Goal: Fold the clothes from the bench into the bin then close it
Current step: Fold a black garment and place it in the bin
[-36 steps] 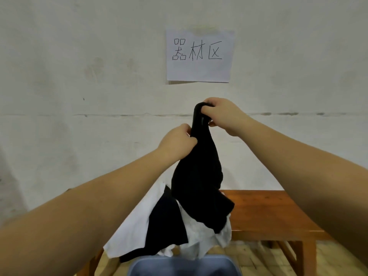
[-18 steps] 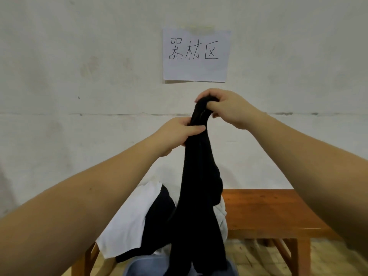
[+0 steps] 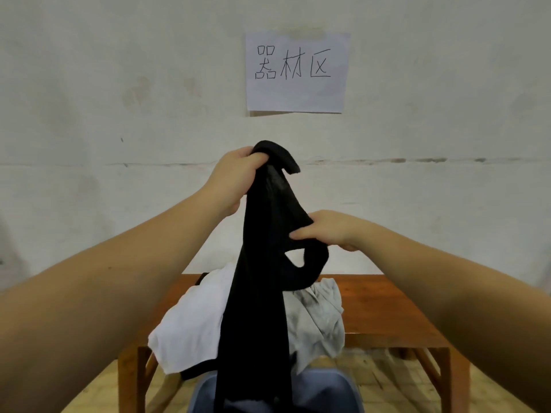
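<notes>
A long black garment point(image 3: 256, 308) hangs in front of me, its lower end reaching down to the blue bin point(image 3: 325, 391) at the bottom edge. My left hand point(image 3: 235, 177) grips the garment's top end high up. My right hand point(image 3: 325, 231) pinches a fold of it lower and to the right, where the cloth loops under the fingers. Behind it, a white garment point(image 3: 193, 326) and a grey garment point(image 3: 319, 317) lie heaped on the wooden bench point(image 3: 387, 308).
A pale wall point(image 3: 119, 114) stands close behind the bench, with a paper sign point(image 3: 296, 73) taped to it. Yellowish floor tiles point(image 3: 489, 394) show under the bench. Only the bin's rim is visible; its lid is not in view.
My left hand has climbed to the garment's top end. My right hand let go of the top, dropped lower right and took a fold. The cloth now hangs longer.
</notes>
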The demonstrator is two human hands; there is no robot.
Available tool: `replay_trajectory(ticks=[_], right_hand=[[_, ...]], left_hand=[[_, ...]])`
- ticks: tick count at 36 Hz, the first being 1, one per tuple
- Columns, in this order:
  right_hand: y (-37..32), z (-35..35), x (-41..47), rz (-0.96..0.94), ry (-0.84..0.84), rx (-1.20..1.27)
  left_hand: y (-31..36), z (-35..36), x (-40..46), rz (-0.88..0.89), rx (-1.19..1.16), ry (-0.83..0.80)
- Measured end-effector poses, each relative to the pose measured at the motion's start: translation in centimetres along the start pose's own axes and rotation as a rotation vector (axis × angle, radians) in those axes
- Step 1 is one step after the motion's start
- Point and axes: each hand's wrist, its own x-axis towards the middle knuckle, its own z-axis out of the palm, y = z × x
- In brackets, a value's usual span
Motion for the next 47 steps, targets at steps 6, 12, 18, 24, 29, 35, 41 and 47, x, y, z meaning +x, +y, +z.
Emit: replay_trajectory(ticks=[6, 12, 18, 24, 29, 35, 41, 47], right_hand=[[0.4, -3.3, -0.5, -0.006, 0.251, 0.313], [-0.6, -6.1, -1.2, -0.033, 0.304, 0.478], [-0.4, -8.2, -1.8, -0.051, 0.215, 0.522], [-0.3, -9.0, -2.2, -0.115, 0.219, 0.482], [-1.0, -8.1, -3.5, -0.118, -0.089, 0.263], [-4.9, -6.3, -2.5, -0.447, 0.311, -0.005], [-8.8, -5.8, -2.8, -0.727, 0.344, -0.477], [-10.1, -4.9, -2.7, -0.872, 0.323, -0.727]], left_hand=[[-1.2, -3.3, 0.7, 0.043, 0.153, 0.134], [-2.3, -5.4, 1.0, -0.006, 0.199, 0.169], [-2.3, -5.9, 0.7, -0.053, -0.050, 0.013], [-2.4, -5.8, 0.7, -0.109, -0.245, -0.091], [-1.9, -4.0, 0.1, -0.167, -0.391, -0.128], [-1.2, -2.2, -0.1, -0.198, -0.480, -0.304], [-0.7, -1.2, -0.6, -0.227, -0.451, -0.479], [-1.0, -1.6, -0.9, -0.265, -0.456, -0.594]])
